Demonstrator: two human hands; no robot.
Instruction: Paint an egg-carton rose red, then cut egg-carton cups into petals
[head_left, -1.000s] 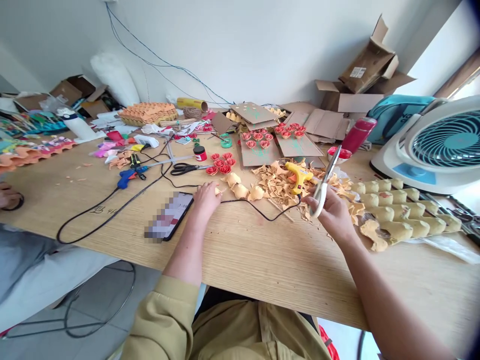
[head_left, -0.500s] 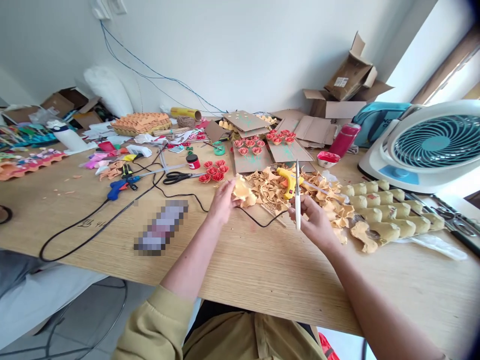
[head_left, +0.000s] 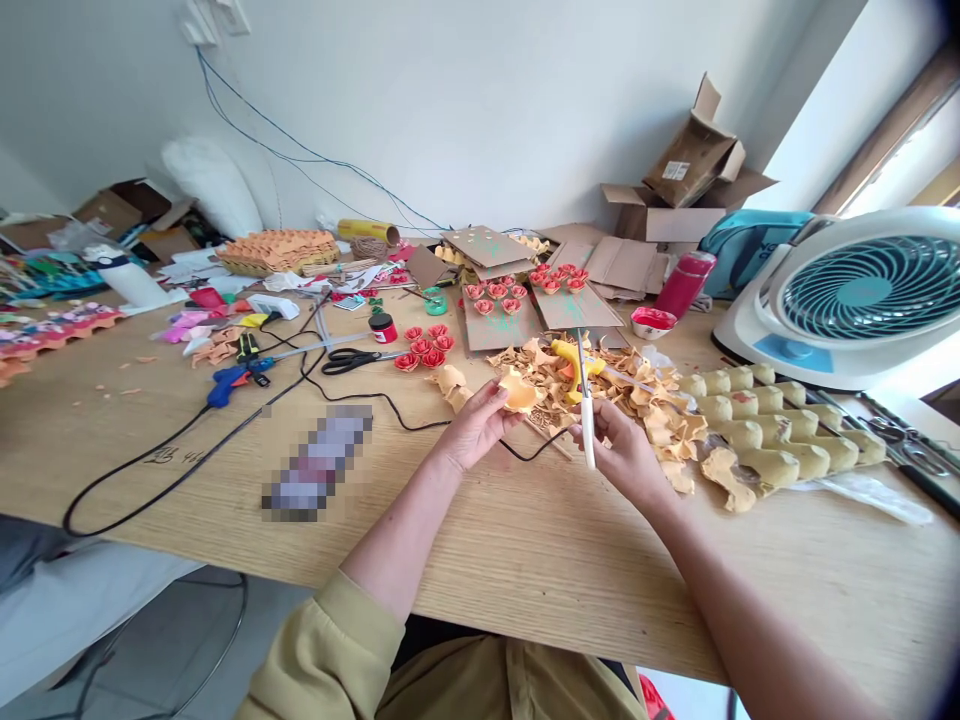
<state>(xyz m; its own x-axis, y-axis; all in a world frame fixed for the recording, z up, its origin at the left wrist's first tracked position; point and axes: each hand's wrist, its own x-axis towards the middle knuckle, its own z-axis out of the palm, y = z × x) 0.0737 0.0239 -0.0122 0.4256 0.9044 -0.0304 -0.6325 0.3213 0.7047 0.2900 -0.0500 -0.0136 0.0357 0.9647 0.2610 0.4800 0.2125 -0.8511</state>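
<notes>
My left hand (head_left: pixel 478 428) pinches a small cup cut from tan egg carton (head_left: pixel 520 393), its hollow side facing up. My right hand (head_left: pixel 622 452) is closed round white-handled scissors (head_left: pixel 587 425), seen edge-on with the blades pointing up and away. The cup is just left of the scissors, apart from them. Behind both hands spreads a pile of tan carton scraps (head_left: pixel 660 405), with a yellow glue gun (head_left: pixel 574 365) lying on it. Another carton piece (head_left: pixel 451 386) rests on the table beyond my left hand.
Red paper-pulp roses (head_left: pixel 425 345) sit near black scissors (head_left: pixel 352 360) and a paint jar (head_left: pixel 382 327). A blue glue gun (head_left: pixel 232 380) trails its cord leftward. Egg carton (head_left: pixel 780 430) and a fan (head_left: pixel 855 295) stand right. Painted cardboard (head_left: pixel 499 330) lies behind.
My left hand has moved right, closer to the scissors, and the cup now shows its hollow. A carton piece now shows on the table to its left. The scissors tilt slightly more.
</notes>
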